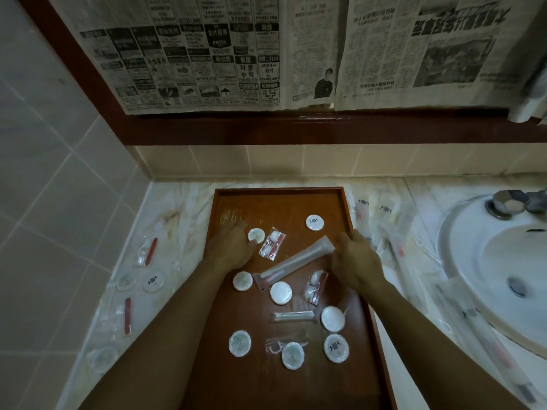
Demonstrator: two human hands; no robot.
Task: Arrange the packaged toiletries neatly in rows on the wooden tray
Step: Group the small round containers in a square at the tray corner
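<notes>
The wooden tray lies lengthwise on the counter and holds scattered packets. Several round white soap packets sit on it, such as one far right and one near the middle. Two cotton-bud packets with red inserts lie tilted. A long toothbrush packet lies diagonally. My right hand pinches its upper right end. My left hand lies flat on the tray, its thumb touching the edge of a round packet. A small slim packet lies crosswise lower down.
More packets lie on the counter left of the tray, among them red-strip packets and a round one. Long packets lie to the tray's right. A white sink with a tap sits at the right. Newspaper covers the mirror.
</notes>
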